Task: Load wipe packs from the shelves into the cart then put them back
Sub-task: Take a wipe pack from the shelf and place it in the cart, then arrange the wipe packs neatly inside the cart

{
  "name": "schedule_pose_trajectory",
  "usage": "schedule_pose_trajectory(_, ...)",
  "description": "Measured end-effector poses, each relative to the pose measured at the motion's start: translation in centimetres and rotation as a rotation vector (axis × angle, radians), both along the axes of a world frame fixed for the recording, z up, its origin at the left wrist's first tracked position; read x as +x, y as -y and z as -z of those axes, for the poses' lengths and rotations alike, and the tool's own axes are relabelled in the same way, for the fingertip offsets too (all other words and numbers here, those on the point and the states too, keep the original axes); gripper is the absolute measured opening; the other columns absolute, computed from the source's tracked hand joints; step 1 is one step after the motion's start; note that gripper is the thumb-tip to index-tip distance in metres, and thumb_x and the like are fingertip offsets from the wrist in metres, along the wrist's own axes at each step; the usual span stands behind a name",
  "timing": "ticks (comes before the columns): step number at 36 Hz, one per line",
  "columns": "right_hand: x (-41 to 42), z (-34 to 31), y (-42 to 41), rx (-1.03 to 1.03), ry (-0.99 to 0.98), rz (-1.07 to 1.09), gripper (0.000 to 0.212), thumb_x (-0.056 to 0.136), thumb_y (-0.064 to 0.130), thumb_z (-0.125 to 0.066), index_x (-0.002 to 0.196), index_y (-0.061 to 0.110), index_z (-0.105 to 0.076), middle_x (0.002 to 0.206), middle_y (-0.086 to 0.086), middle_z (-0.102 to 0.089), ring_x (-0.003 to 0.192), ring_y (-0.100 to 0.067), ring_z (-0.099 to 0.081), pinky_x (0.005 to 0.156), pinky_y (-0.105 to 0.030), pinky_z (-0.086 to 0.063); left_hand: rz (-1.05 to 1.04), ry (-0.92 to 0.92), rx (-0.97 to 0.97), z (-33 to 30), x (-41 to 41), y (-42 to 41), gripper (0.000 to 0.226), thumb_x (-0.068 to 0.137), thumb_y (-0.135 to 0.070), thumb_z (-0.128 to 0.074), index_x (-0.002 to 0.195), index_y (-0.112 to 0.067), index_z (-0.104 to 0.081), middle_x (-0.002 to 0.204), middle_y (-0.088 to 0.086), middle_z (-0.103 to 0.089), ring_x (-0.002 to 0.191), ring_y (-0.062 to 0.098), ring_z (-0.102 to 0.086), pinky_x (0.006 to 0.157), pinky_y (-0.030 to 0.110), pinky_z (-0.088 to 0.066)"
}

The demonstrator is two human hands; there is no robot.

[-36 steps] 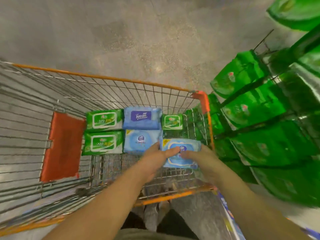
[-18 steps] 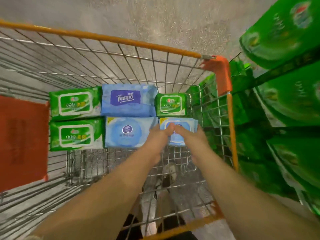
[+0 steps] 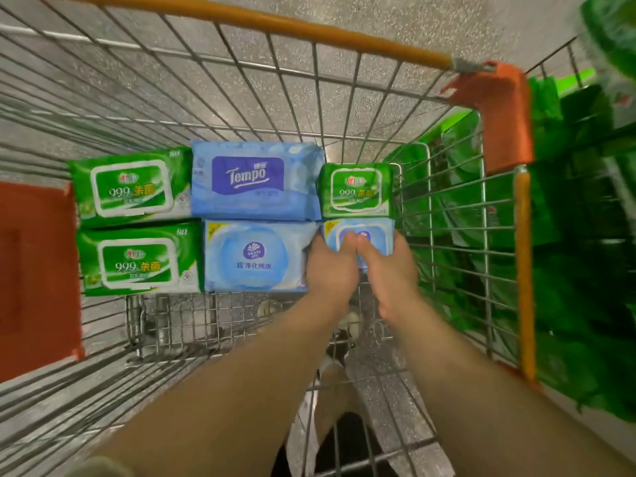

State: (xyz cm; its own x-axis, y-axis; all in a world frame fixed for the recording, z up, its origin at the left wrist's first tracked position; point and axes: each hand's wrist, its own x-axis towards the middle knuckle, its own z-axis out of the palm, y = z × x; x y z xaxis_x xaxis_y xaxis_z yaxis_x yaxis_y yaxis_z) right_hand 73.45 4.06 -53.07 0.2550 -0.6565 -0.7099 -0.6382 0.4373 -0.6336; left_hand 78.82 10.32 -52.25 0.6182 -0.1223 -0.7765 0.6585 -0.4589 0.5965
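Left hand (image 3: 332,266): my fingers curl over the near left edge of the small blue pack (image 3: 377,235), thumb on its top face, gripping it.
Right hand (image 3: 390,270): it grips the same pack from the near right edge, thumb lying beside my left thumb; two hands keep the soft pack flat and square as it goes down.
Small blue pack: under both thumbs, low in the cart (image 3: 488,108); whether it already rests on the wire floor I cannot tell.
Small green pack (image 3: 356,191): just beyond my hands, touching the far edge of the blue one, so the pack I hold completes a column.
Large blue pack (image 3: 254,256): immediately left of my left hand, with the Tempo pack (image 3: 256,182) beyond it.
Two large green packs (image 3: 137,223): well left of my hands, stacked near-to-far in the same tidy grid.
Shelves (image 3: 585,235): right of my right hand, outside the cart wall, holding blurred green goods.
Stage, as I judge it: loading phase, this pack nearly placed; return to shelves not yet begun.
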Motion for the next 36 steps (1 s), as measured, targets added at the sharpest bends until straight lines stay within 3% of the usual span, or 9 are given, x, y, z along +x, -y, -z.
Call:
schedule_pose_trajectory(8,1.4,-0.4,0.2,-0.025,-0.139,-0.045,0.066,0.048,0.052,-0.076,0.107,0.025,-0.068,0.099,0.003,-0.075,0.086,-0.020,-0.073,0.079,-0.042,-0.061,0.027,-0.021,0.237,0.0,0.3,1.5,0.057,0.088,-0.040,-0.054,0.140,-0.015,-0.049,0.139,0.011,-0.060,0.128,0.032,-0.057,0.107,0.047,-0.047)
schedule_pose_trajectory(13,1.3,-1.2,0.4,-0.023,-0.212,-0.070,0.065,0.057,0.049,-0.072,0.116,0.021,-0.066,0.107,-0.004,-0.072,0.090,-0.026,-0.071,0.082,-0.047,-0.061,0.074,-0.065,0.223,-1.6,-0.1,1.2,0.076,0.075,-0.053,-0.050,0.143,-0.018,-0.048,0.140,0.007,-0.059,0.126,0.031,-0.058,0.104,0.050,-0.050)
schedule_pose_trajectory(16,1.5,-3.2,0.6,-0.056,-0.242,-0.094,0.047,0.078,0.032,-0.071,0.121,0.015,-0.061,0.113,-0.009,-0.069,0.095,-0.029,-0.069,0.083,-0.045,-0.059,0.106,-0.040,0.195,-4.0,-0.2,0.9,0.068,0.087,-0.049,-0.055,0.145,-0.016,-0.046,0.142,0.007,-0.056,0.129,0.030,-0.055,0.105,0.049,-0.048)
schedule_pose_trajectory(20,1.4,-6.4,0.7,-0.135,-0.257,-0.221,0.043,0.081,0.034,-0.067,0.122,0.021,-0.061,0.116,-0.004,-0.068,0.097,-0.024,-0.068,0.083,-0.037,-0.057,0.201,0.049,0.172,-6.7,-0.4,0.1,0.051,0.086,-0.052,-0.050,0.128,-0.025,-0.057,0.127,0.004,-0.065,0.118,0.027,-0.061,0.101,0.047,-0.050)
schedule_pose_trajectory(22,1.3,-8.5,0.7,-0.172,-0.252,-0.326,0.031,0.083,0.033,-0.063,0.112,0.023,-0.064,0.112,-0.002,-0.070,0.094,-0.022,-0.068,0.083,-0.036,-0.056,0.294,0.086,0.155,-9.4,0.1,-0.3,0.039,0.095,-0.043,-0.051,0.126,-0.022,-0.058,0.126,0.005,-0.064,0.116,0.027,-0.060,0.099,0.039,-0.048)
schedule_pose_trajectory(24,1.2,-10.8,0.8,-0.199,-0.254,-0.465,0.038,0.084,0.040,-0.058,0.118,0.023,-0.063,0.119,-0.003,-0.068,0.103,-0.023,-0.066,0.090,-0.040,-0.055,0.391,0.139,0.145,-12.2,0.9,-1.1,0.035,0.101,-0.034,-0.051,0.130,-0.017,-0.058,0.132,0.009,-0.061,0.122,0.028,-0.056,0.097,0.034,-0.042)
schedule_pose_trajectory(27,1.3,-14.5,1.0,-0.294,-0.245,-0.689,0.065,0.082,0.054,-0.050,0.137,0.021,-0.054,0.136,-0.004,-0.061,0.120,-0.025,-0.060,0.102,-0.043,-0.051,0.475,0.228,0.166,-16.1,2.2,-2.9,0.040,0.101,-0.038,-0.052,0.135,-0.018,-0.058,0.140,0.010,-0.058,0.129,0.029,-0.053,0.098,0.034,-0.040)
schedule_pose_trajectory(31,1.2,-20.5,1.2,-0.498,-0.268,-0.914,0.051,0.093,0.035,-0.060,0.137,0.011,-0.052,0.135,-0.011,-0.057,0.122,-0.031,-0.055,0.099,-0.039,-0.045,0.583,0.425,0.249,-21.2,3.9,-5.6,0.049,0.097,-0.049,-0.058,0.131,-0.013,-0.057,0.135,0.011,-0.060,0.129,0.030,-0.051,0.101,0.039,-0.041)
schedule_pose_trajectory(36,0.8,-27.9,0.6,-0.623,-0.294,-1.008,0.058,0.097,0.036,-0.060,0.145,0.009,-0.043,0.146,-0.014,-0.049,0.132,-0.034,-0.047,0.108,-0.041,-0.039,0.776,0.650,0.282,-27.0,5.5,-9.4,0.082,0.087,-0.069,-0.054,0.143,-0.009,-0.050,0.147,0.011,-0.052,0.136,0.028,-0.044,0.108,0.039,-0.035)
